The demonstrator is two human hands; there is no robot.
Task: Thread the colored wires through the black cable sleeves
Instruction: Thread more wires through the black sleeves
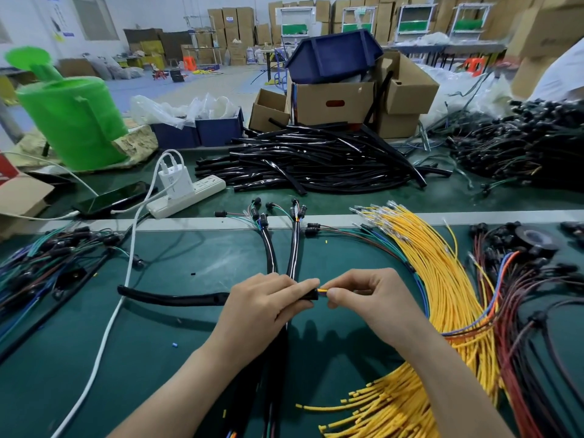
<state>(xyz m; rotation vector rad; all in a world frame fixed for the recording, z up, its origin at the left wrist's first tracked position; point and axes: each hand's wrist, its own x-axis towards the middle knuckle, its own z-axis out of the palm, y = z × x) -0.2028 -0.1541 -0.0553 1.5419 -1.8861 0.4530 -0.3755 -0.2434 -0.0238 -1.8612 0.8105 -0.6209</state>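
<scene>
My left hand point(265, 306) grips the end of a black cable sleeve point(177, 299) that runs left across the green table. My right hand point(368, 298) pinches a small bunch of colored wires point(322, 291), yellow and orange showing, right at the sleeve's mouth. The two hands almost touch. Two sleeves with wires in them point(284, 248) lie just beyond my hands, their plug ends fanned out at the far end. A large bundle of yellow wires point(442, 279) curves along my right side.
A heap of black sleeves point(316, 162) lies across the back. Dark wire harnesses are piled at the left point(47, 257) and right point(537, 295). A white power strip point(189, 194), a phone point(110, 199) and a white cable point(126, 279) sit left.
</scene>
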